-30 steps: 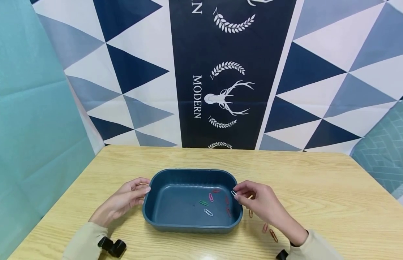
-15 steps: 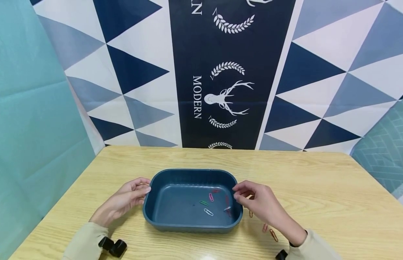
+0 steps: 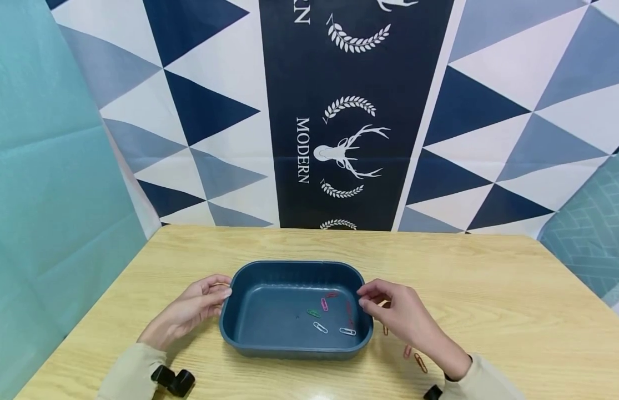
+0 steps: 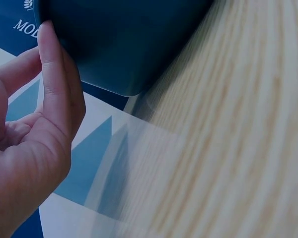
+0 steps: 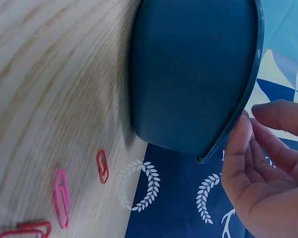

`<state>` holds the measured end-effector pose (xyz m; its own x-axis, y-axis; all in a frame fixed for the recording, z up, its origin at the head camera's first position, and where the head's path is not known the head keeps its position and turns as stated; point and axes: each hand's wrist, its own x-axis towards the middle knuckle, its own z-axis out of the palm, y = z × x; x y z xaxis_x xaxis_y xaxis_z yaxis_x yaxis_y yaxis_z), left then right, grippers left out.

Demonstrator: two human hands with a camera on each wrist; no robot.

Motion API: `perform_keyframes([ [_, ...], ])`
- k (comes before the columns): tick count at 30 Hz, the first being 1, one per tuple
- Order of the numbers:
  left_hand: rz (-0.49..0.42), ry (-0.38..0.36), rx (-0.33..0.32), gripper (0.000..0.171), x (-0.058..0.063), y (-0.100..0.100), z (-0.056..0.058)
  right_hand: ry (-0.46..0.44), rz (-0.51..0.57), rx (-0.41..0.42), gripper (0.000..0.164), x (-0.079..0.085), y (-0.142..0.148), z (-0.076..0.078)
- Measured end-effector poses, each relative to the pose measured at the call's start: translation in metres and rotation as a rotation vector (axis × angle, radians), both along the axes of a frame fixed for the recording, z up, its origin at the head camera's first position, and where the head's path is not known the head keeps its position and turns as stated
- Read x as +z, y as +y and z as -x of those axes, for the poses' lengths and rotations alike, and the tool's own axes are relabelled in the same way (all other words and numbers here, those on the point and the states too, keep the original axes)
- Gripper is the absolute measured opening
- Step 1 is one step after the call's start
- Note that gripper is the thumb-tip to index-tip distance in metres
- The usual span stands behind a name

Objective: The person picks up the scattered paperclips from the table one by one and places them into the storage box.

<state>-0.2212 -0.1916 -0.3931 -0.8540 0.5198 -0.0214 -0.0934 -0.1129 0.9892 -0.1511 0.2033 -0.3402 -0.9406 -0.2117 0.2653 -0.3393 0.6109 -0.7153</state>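
Observation:
A dark blue-green plastic basin (image 3: 269, 328) sits on the table with several paper clips in it. Among them are a green paper clip (image 3: 313, 313), a pink paper clip (image 3: 325, 304) and two white ones, the nearer to the right wall being this white paper clip (image 3: 347, 331). Some red clips lie along that wall. My left hand (image 3: 191, 305) holds the basin's left edge, its fingertips against the rim in the left wrist view. Over the right rim hovers my right hand (image 3: 396, 305), thumb and forefinger slightly apart with nothing between them.
On the wooden table (image 3: 489, 300), right of the basin, lie a red paper clip (image 5: 103, 166), a pink paper clip (image 5: 62, 199) and another red one (image 3: 420, 363). A patterned cloth (image 3: 219, 111) hangs behind the table's far edge.
The white paper clip that my right hand pinched above the rim has dropped into the basin near its right wall. My right fingers have parted. The left hand has stayed put.

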Motion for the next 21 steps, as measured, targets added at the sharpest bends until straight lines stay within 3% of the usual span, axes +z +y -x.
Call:
perform_keyframes([
  [21, 0.025, -0.015, 0.026, 0.018, -0.0005, 0.0011, -0.0021, 0.01, 0.013, 0.051, 0.011, -0.001, 0.0022, -0.0018],
])
